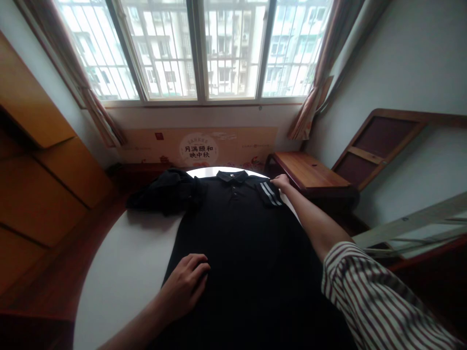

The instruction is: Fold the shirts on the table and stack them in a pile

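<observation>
Two hands, one shirt, one dark bundle.

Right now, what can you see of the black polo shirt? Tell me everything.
The black polo shirt lies front up, spread over the white table, its collar at the far end above a short buttoned placket. It looks like plain, soft fabric. The sleeve on the right has pale stripes; the right hand pinches its edge. The left hand lies over the body. Beside a dark bundle, the other sleeve is indistinct.
</observation>
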The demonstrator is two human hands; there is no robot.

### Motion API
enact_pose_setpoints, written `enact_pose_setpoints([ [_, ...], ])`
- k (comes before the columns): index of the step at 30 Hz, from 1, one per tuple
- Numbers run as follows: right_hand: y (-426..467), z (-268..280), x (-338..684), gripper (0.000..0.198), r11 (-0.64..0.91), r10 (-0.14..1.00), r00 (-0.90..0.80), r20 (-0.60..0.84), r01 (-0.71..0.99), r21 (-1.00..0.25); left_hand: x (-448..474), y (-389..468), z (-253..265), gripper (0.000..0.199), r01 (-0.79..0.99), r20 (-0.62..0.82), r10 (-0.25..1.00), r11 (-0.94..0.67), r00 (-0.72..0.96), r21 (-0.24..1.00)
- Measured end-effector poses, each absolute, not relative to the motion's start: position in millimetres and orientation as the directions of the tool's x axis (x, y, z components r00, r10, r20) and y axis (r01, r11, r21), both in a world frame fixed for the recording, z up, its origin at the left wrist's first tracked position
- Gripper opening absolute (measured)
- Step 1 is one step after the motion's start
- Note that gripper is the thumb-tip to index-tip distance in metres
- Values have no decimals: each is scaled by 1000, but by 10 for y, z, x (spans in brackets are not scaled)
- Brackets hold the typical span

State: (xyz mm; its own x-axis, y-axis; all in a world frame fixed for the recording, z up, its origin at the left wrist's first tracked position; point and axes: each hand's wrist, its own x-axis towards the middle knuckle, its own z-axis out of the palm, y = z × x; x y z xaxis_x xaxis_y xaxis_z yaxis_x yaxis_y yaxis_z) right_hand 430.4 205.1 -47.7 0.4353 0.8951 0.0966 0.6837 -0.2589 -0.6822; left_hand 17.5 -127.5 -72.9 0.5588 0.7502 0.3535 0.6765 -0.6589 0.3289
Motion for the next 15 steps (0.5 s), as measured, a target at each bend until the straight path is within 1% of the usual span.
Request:
enact_pose_setpoints([
  [6, 1980, -463, 4346, 22, -305, 894, 429, 128, 793, -527, 179, -1279, -717, 27, 684, 335, 758, -651, 560, 330],
  [9, 1846, -441, 4279, 32, -288, 894, 405, 190, 846, -449, 176, -1287, -713, 27, 691, 322, 765, -643, 558, 331],
  [12, 1702, -390, 4077, 41, -166, 929, 271, 251, 914, -371, 171, -1287, -710, 27, 690, 314, 768, -640, 559, 337],
  [15, 1455, -363, 3752, 40, 46, 970, 33, 241, 948, -314, 170, -1279, -703, 27, 691, 305, 771, -637, 559, 343],
])
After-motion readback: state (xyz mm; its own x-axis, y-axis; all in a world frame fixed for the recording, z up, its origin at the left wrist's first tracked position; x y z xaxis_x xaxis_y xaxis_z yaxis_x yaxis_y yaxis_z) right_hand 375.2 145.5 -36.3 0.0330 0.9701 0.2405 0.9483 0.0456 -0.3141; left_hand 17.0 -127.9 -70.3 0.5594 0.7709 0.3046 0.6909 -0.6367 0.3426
